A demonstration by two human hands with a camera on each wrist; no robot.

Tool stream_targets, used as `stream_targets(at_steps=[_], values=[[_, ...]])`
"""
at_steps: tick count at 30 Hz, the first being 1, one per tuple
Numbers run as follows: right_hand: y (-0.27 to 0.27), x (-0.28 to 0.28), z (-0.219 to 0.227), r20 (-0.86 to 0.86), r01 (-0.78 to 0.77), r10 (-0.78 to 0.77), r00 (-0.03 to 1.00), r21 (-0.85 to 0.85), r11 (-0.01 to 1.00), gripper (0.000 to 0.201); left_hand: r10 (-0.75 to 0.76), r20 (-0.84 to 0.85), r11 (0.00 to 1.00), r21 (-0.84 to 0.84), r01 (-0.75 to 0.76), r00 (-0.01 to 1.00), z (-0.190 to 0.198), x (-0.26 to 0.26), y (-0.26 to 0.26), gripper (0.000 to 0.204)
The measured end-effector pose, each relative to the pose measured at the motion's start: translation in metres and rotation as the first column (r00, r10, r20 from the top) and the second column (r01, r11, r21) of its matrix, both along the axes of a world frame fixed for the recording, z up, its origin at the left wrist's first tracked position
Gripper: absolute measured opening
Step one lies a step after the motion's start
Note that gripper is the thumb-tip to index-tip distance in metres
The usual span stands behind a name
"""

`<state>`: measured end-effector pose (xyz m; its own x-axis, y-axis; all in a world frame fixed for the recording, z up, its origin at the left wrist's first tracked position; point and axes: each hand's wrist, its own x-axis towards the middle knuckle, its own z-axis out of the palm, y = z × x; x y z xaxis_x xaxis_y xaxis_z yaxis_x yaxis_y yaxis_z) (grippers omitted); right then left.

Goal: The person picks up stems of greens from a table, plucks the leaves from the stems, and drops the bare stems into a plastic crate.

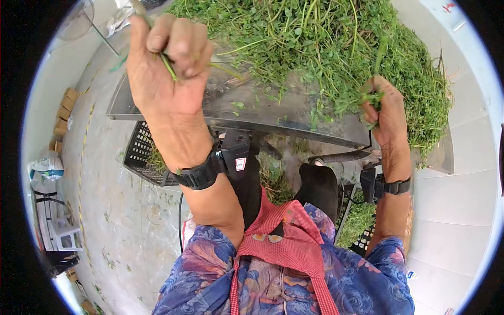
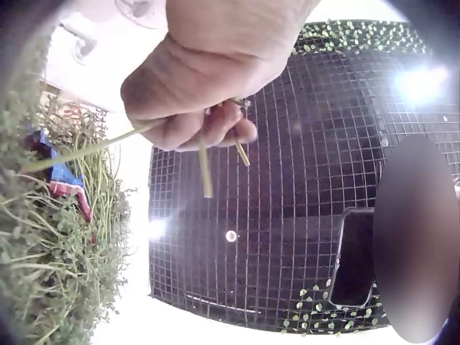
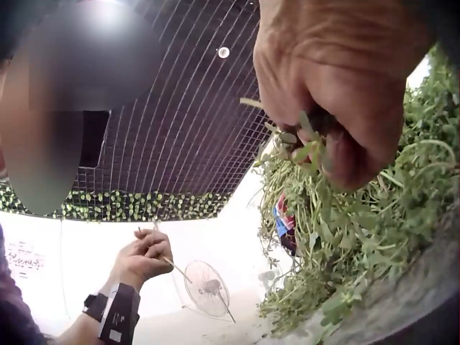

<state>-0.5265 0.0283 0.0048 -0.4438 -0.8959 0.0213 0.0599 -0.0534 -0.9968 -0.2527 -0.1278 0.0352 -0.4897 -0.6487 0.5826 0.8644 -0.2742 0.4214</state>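
Observation:
My left hand (image 1: 170, 73) is raised over the left end of the dark table (image 1: 252, 113), its fingers curled round a few green stems (image 1: 169, 67). In the left wrist view, several cut stem ends (image 2: 206, 172) stick out below those fingers. On the other side, my right hand (image 1: 391, 113) pinches a small leafy sprig (image 1: 374, 98) at the near right edge of a big heap of leafy greens (image 1: 315, 42). The right wrist view shows the sprig's leaves (image 3: 309, 151) poking out between thumb and fingers. Its lower stem is hidden in the palm.
Loose leaves (image 1: 238, 105) lie on the table by the heap. Below stand a black plastic crate (image 1: 140, 142) at left and another with greens (image 1: 362, 210) at right. Cardboard boxes (image 1: 64, 113) and a white stool (image 1: 65, 233) are at far left. A fan (image 3: 208, 287) stands behind.

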Motion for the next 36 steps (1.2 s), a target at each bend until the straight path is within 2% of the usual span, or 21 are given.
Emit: stream_targets(at_steps=[2,3,4,6,13,15,16,18,20,23,24,25,26,27,28,29,30,31,32,34,36], values=[[-0.006,0.009,-0.001,-0.003,-0.021,0.021,1.0,-0.027,0.999,0.028,0.049,0.071,0.999,-0.02,-0.047,0.996,0.004,-0.001,0.002,0.043],[-0.008,0.014,0.002,-0.092,-0.05,0.048,0.995,-0.013,0.999,0.028,0.27,0.154,0.959,0.042,-0.279,0.951,0.008,-0.009,0.01,0.042],[-0.01,0.018,0.005,-0.181,-0.076,0.075,0.981,0.002,0.997,0.027,0.466,0.246,0.863,0.084,-0.498,0.85,0.012,-0.013,0.014,0.041],[-0.013,0.025,0.012,-0.255,-0.1,0.103,0.961,0.024,0.995,0.027,0.431,0.258,0.894,0.007,-0.448,0.865,0.005,-0.011,0.005,0.041],[-0.034,0.048,0.034,-0.256,-0.144,0.134,0.957,-0.019,0.989,0.023,0.201,0.433,0.962,0.083,-0.261,0.879,-0.026,-0.055,0.0,0.03],[-0.041,0.052,0.034,-0.43,-0.137,0.147,0.891,0.053,0.989,0.023,0.146,0.498,0.982,0.031,-0.186,0.855,-0.028,-0.071,0.01,0.033],[-0.044,0.054,0.033,-0.432,-0.139,0.149,0.89,0.054,0.989,0.023,0.148,0.496,0.982,0.032,-0.188,0.856,-0.03,-0.075,0.012,0.033],[-0.052,0.056,0.029,-0.578,-0.182,0.177,0.797,0.05,0.982,0.025,0.113,0.492,0.987,0.042,-0.153,0.863,-0.033,-0.082,0.015,0.032],[-0.054,0.059,0.025,-0.565,-0.2,0.206,0.799,0.073,0.977,0.025,0.147,0.476,0.981,0.042,-0.19,0.867,-0.033,-0.086,0.018,0.031],[-0.059,0.06,0.017,-0.683,-0.206,0.15,0.715,-0.001,0.979,0.025,0.311,0.499,0.925,0.035,-0.378,0.809,-0.028,-0.091,0.024,0.032],[-0.061,0.062,0.017,-0.776,-0.114,0.028,0.63,-0.057,0.992,0.024,0.316,0.499,0.922,0.037,-0.384,0.807,-0.029,-0.095,0.027,0.032],[-0.063,0.065,0.017,-0.846,-0.028,-0.092,0.525,-0.126,0.992,0.023,0.44,0.472,0.882,-0.065,-0.467,0.764,-0.031,-0.1,0.03,0.033],[-0.066,0.068,0.02,-0.846,-0.035,-0.088,0.526,-0.125,0.992,0.023,0.556,0.432,0.823,-0.165,-0.544,0.71,-0.03,-0.102,0.034,0.034],[-0.068,0.071,0.025,-0.632,0.018,-0.061,0.773,-0.075,0.997,0.022,0.642,0.413,0.762,-0.246,-0.6,0.646,-0.03,-0.103,0.037,0.036],[-0.07,0.076,0.032,-0.349,0.051,-0.05,0.936,-0.008,0.999,0.021,0.646,0.414,0.758,-0.245,-0.605,0.642,-0.029,-0.101,0.035,0.036],[-0.07,0.083,0.038,-0.157,0.04,-0.042,0.987,-0.017,0.999,0.019,0.661,0.381,0.741,-0.193,-0.643,0.647,-0.028,-0.097,0.034,0.038],[-0.075,0.075,0.036,-0.158,0.035,-0.037,0.987,-0.015,0.999,0.019,0.675,0.348,0.723,-0.139,-0.677,0.65,-0.023,-0.092,0.033,0.04],[-0.082,0.057,0.034,0.054,0.07,-0.066,0.996,-0.069,0.995,0.019,0.729,0.345,0.656,-0.103,-0.748,0.592,-0.018,-0.077,0.026,0.041],[-0.086,0.043,0.032,0.264,0.115,-0.081,0.961,-0.114,0.987,0.019,0.705,0.353,0.66,-0.013,-0.751,0.615,-0.011,-0.058,0.02,0.041],[-0.091,0.04,0.03,0.221,0.142,-0.11,0.969,-0.134,0.981,0.021,0.688,0.352,0.654,0.077,-0.753,0.634,-0.01,-0.023,0.001,0.041],[-0.102,0.039,0.025,-0.164,0.054,-0.054,0.985,-0.006,0.999,0.026,0.695,0.213,0.669,0.159,-0.726,0.687,-0.019,-0.002,-0.014,0.042]])
